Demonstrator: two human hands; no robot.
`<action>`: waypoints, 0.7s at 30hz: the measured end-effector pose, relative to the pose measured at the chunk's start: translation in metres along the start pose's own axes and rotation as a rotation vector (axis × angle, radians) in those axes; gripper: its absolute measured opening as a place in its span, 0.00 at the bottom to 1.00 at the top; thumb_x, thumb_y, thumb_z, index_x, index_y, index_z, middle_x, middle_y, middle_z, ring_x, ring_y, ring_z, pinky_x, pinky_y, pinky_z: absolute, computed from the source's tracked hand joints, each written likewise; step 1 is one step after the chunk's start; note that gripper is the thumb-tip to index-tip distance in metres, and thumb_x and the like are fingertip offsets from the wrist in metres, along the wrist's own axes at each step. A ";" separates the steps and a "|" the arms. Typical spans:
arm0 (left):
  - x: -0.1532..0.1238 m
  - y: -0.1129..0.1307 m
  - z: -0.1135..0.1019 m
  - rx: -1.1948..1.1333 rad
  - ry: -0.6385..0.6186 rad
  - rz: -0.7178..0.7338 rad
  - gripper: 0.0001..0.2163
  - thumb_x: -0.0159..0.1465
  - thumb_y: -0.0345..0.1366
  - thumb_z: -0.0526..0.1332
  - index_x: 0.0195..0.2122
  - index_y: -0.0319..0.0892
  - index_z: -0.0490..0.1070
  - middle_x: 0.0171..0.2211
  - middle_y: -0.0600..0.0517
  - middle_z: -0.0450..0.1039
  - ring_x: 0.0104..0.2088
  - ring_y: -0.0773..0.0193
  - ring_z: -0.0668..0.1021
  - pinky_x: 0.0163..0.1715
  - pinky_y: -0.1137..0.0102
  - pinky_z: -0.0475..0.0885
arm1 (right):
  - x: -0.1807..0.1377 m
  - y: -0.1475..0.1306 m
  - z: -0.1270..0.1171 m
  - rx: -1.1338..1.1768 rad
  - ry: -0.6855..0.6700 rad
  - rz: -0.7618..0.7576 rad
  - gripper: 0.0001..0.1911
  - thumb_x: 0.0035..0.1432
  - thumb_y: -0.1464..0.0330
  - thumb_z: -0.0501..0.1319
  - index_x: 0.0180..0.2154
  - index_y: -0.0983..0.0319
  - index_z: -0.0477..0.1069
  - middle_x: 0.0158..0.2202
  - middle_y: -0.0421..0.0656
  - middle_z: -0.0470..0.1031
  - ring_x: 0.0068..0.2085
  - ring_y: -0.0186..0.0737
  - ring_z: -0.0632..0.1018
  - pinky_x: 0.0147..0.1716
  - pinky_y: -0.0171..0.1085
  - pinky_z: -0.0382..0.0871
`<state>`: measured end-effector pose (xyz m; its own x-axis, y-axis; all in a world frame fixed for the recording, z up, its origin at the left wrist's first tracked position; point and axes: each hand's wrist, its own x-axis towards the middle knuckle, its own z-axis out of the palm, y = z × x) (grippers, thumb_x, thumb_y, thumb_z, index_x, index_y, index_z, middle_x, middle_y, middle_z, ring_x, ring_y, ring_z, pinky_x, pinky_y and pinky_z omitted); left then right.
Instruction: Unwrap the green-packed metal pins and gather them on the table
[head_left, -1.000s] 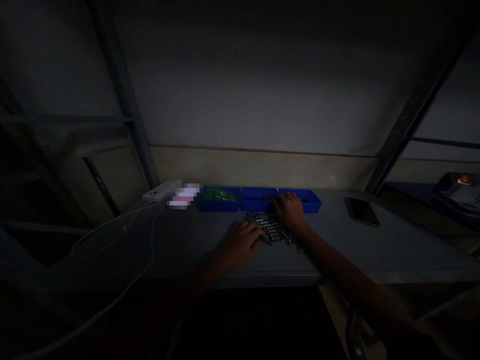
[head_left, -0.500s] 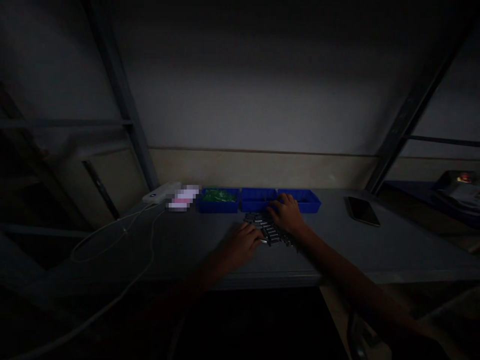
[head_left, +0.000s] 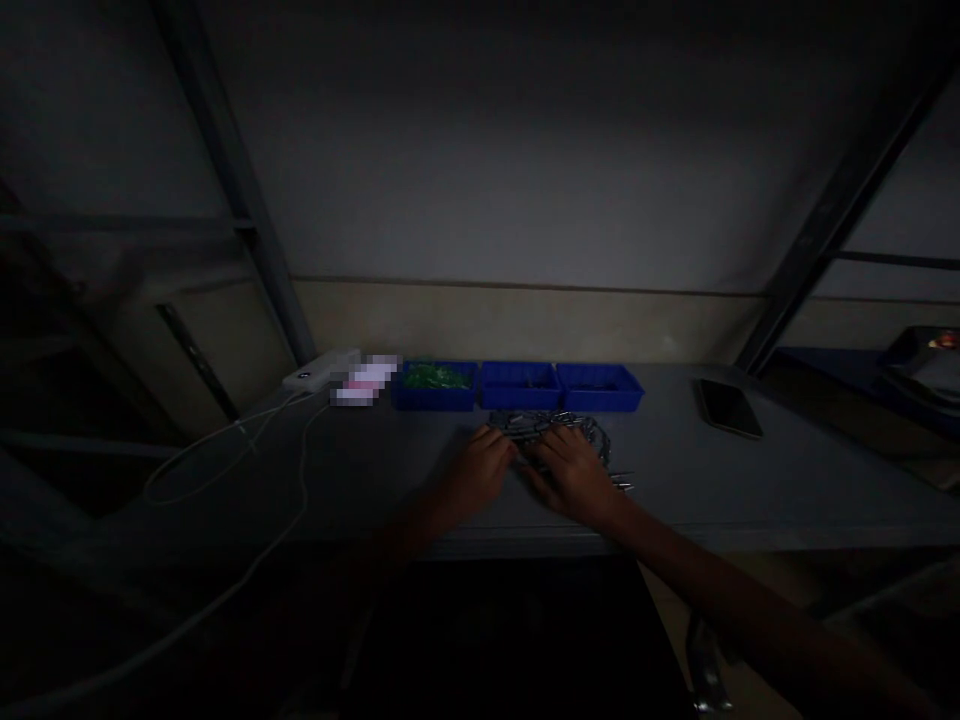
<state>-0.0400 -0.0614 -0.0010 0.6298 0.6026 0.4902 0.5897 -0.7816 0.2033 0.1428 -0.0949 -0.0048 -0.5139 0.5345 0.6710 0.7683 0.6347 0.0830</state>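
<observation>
On the grey table lies a cluster of shiny metal pieces (head_left: 596, 432), rod-like or link-like; the dim light hides their exact kind. At the cluster's left end, my left hand (head_left: 481, 468) has its fingers curled together against the metal. My right hand (head_left: 576, 478) lies over the front of the cluster, fingers bent down onto it. What either hand's fingertips hold is hidden. A few thin metal rods (head_left: 622, 481) stick out to the right of my right hand. Behind the cluster stand a middle blue bin (head_left: 517, 400) and a right blue bin (head_left: 600, 402), both with small dark pieces inside.
A left blue bin (head_left: 436, 400) holds green plastic-looking bits (head_left: 435, 376). Beside it are a blurred-out bright item (head_left: 366, 382) and a white power strip (head_left: 319, 373) with a cable (head_left: 304, 470). A phone (head_left: 729, 408) lies at the right. A wall rises behind.
My right hand has come back from the front of the middle and right bins to the metal pieces. My left hand has shifted slightly, and the view has tilted a little.
</observation>
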 end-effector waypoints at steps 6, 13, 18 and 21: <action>0.000 0.000 0.001 -0.175 0.091 -0.013 0.08 0.65 0.32 0.50 0.41 0.41 0.68 0.38 0.49 0.73 0.42 0.62 0.72 0.44 0.65 0.68 | 0.000 0.001 -0.001 -0.028 0.037 0.036 0.09 0.61 0.68 0.52 0.36 0.63 0.69 0.31 0.46 0.71 0.37 0.43 0.68 0.35 0.41 0.59; -0.001 0.002 -0.002 -0.159 0.115 -0.022 0.07 0.64 0.33 0.53 0.39 0.43 0.69 0.37 0.50 0.74 0.42 0.62 0.73 0.44 0.65 0.69 | -0.002 0.001 0.003 -0.009 0.029 0.095 0.09 0.62 0.66 0.52 0.36 0.62 0.69 0.32 0.46 0.72 0.36 0.43 0.69 0.35 0.41 0.60; -0.001 0.003 -0.006 -0.164 0.113 0.017 0.07 0.64 0.33 0.53 0.38 0.42 0.70 0.36 0.50 0.74 0.40 0.62 0.73 0.43 0.65 0.68 | -0.001 0.001 0.002 0.020 0.036 0.102 0.07 0.61 0.67 0.54 0.36 0.61 0.69 0.32 0.46 0.72 0.36 0.43 0.69 0.35 0.40 0.60; -0.001 0.003 -0.007 -0.169 0.123 0.050 0.07 0.64 0.33 0.53 0.36 0.42 0.71 0.34 0.50 0.74 0.38 0.63 0.73 0.41 0.67 0.68 | -0.001 0.000 0.001 0.017 0.042 0.092 0.07 0.61 0.67 0.53 0.36 0.62 0.69 0.31 0.46 0.72 0.35 0.43 0.69 0.35 0.40 0.60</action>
<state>-0.0421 -0.0656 0.0046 0.5840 0.5461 0.6007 0.4593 -0.8324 0.3102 0.1430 -0.0950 -0.0059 -0.4250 0.5668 0.7058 0.8045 0.5940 0.0074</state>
